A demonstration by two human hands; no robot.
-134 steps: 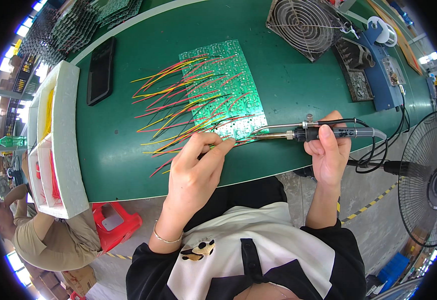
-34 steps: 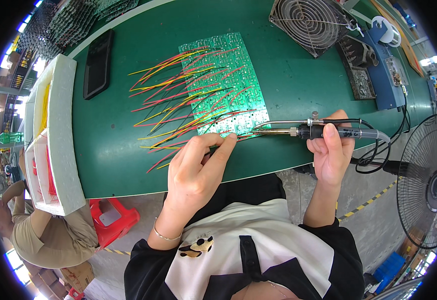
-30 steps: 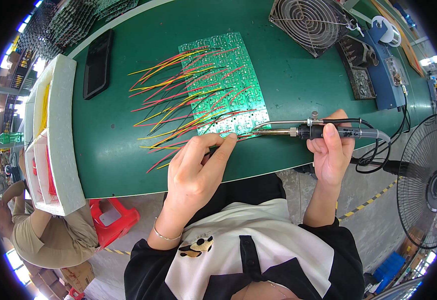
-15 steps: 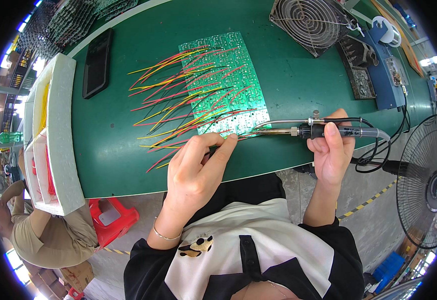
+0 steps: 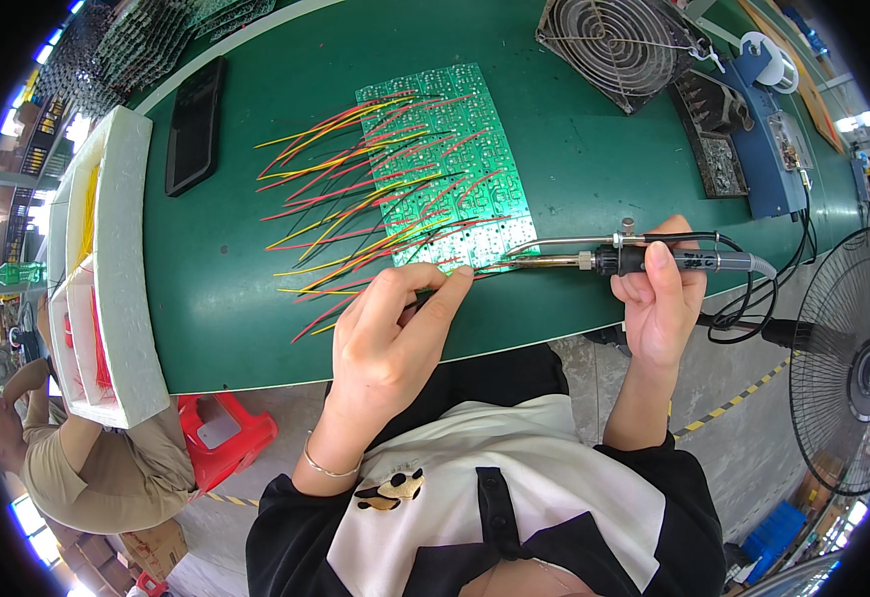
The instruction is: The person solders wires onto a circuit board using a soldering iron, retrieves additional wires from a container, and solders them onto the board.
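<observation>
A green circuit board panel (image 5: pixel 445 119) lies on the green table, with many red, yellow and black wires (image 5: pixel 340 199) fanning out to its left. My right hand (image 5: pixel 662 298) is closed around a soldering iron (image 5: pixel 604 262), which has a thin metal tube running along its top. The iron points left, its tip at the board's near edge. Close to that tip, my left hand (image 5: pixel 390 328) pinches with thumb and forefinger at the board's near left corner. A red wire end shows beside the fingertips; most of what they hold is hidden.
On the left stands a white foam box (image 5: pixel 121 269) of yellow and red wires, near a black phone (image 5: pixel 196 124). At the back right are a square metal fan (image 5: pixel 614 45) and a blue soldering station (image 5: pixel 763 139). Cables hang near a floor fan (image 5: pixel 868 368). Another person (image 5: pixel 107 468) sits left.
Almost nothing differs. Both hands, the soldering iron and the board hold their places.
</observation>
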